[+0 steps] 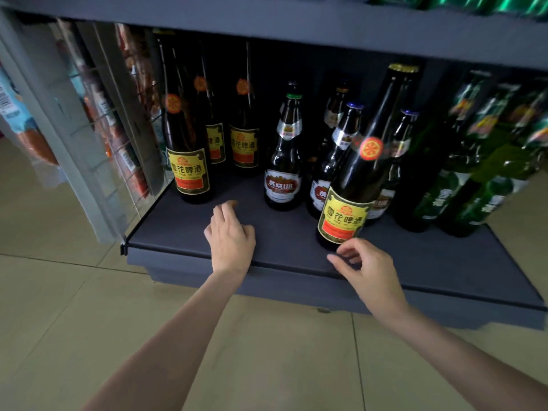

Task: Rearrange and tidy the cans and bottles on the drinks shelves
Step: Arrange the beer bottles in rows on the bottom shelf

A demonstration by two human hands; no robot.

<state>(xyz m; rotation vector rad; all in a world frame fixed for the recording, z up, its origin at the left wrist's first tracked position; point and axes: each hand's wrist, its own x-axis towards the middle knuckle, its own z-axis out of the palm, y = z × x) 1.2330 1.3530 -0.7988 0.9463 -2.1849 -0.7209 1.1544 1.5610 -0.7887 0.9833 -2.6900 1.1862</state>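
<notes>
Reaching right hand (363, 262) toward base of stray yellow-label bottle (348, 203), standing out front on bottom shelf (184, 241), apart from matching yellow-label trio (189, 161) at left. Fingers loosely curled, just beside the bottle, nothing held yet. Left hand (229, 232) flat on shelf, relaxed, empty. Best to grip low on the body, keep upright, clear the red-label bottles (283, 185), set beside the trio with label forward.

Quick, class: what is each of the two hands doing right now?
Left hand: open, resting on the shelf, holding nothing.
Right hand: open, fingers loosely curled beside the yellow-label bottle, not gripping it.
</notes>
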